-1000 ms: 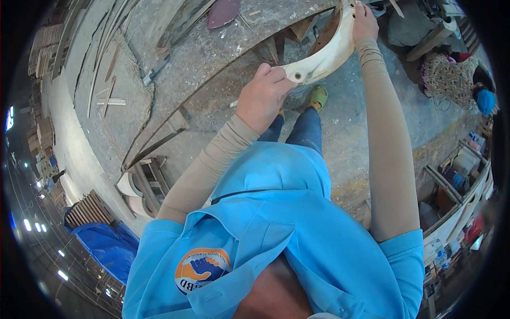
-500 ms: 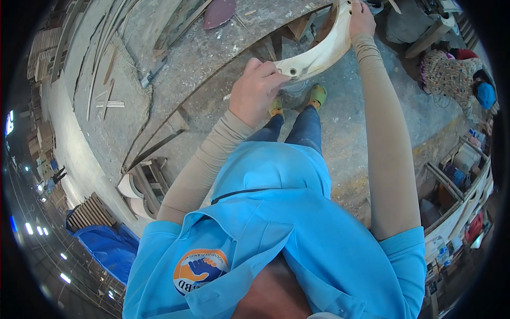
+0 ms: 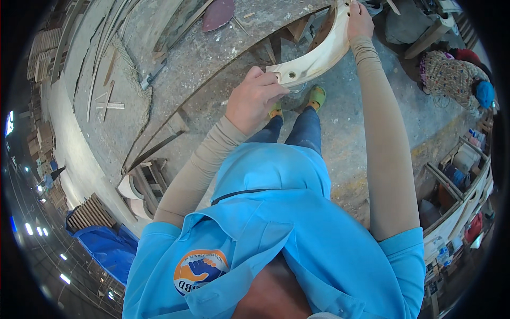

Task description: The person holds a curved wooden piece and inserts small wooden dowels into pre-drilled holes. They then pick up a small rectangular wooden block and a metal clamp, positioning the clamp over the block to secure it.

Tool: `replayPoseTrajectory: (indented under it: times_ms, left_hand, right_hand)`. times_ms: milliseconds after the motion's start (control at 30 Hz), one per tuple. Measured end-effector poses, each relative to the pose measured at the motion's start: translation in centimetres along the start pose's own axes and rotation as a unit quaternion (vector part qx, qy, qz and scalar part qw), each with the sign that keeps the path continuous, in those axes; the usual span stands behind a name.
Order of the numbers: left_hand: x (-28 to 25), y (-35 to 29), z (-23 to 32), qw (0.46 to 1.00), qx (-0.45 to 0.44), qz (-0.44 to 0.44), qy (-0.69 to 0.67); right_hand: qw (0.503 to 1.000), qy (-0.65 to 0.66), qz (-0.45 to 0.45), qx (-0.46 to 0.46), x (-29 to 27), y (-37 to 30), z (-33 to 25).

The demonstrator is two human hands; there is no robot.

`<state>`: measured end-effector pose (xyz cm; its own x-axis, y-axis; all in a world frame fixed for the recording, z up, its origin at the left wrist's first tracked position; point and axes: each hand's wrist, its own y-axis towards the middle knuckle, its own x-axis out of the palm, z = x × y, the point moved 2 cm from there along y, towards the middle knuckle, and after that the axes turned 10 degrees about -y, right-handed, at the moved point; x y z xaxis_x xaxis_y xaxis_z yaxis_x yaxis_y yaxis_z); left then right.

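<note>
A pale, curved wooden furniture piece [image 3: 319,59] with dark round holes spans the space between my hands, its far end cut off by the top of the view. My left hand [image 3: 254,101] is closed at the piece's near left end, fingers pinching at its edge. At the upper right, my right hand [image 3: 361,22] wraps round the other side of the piece. The piece is held up in front of the worktable's edge, above the floor and my feet. My right fingers are partly hidden.
A worktable [image 3: 191,58] with a worn surface stretches ahead and left, bearing a hammer-like tool [image 3: 153,74], crossed wood strips [image 3: 110,104] and a maroon oval piece [image 3: 218,14]. A crouching person [image 3: 451,77] is at the right. Shelving [image 3: 451,186] stands nearby.
My left hand has shifted slightly left and changed its hold, uncovering more of the piece's near end. The right hand and the piece have barely moved.
</note>
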<state>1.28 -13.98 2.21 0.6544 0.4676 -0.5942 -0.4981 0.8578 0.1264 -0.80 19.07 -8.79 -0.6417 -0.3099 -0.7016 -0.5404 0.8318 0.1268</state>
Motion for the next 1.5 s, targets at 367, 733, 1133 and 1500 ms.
replayPoseTrajectory:
  times_ms: [367,733,1133,1500]
  left_hand:
    - [0.0,-0.2,-0.7,0.998,0.016,0.053,0.018]
    - [-0.6,-1.5,-1.3,0.997,0.015,0.079,-0.008]
    - [-0.5,-1.2,-0.7,0.998,0.018,0.054,0.041]
    - [-1.4,-1.0,-1.2,0.997,0.021,0.072,0.032]
  right_hand:
    - [0.998,-0.008,-0.004,-0.057,-0.1,0.5,0.6]
    - [0.998,-0.048,-0.031,0.013,-0.3,0.6,-0.5]
    - [0.997,-0.073,-0.023,0.006,-0.6,-0.1,-1.0]
    - [0.997,-0.072,-0.028,0.016,-0.5,0.2,-1.0]
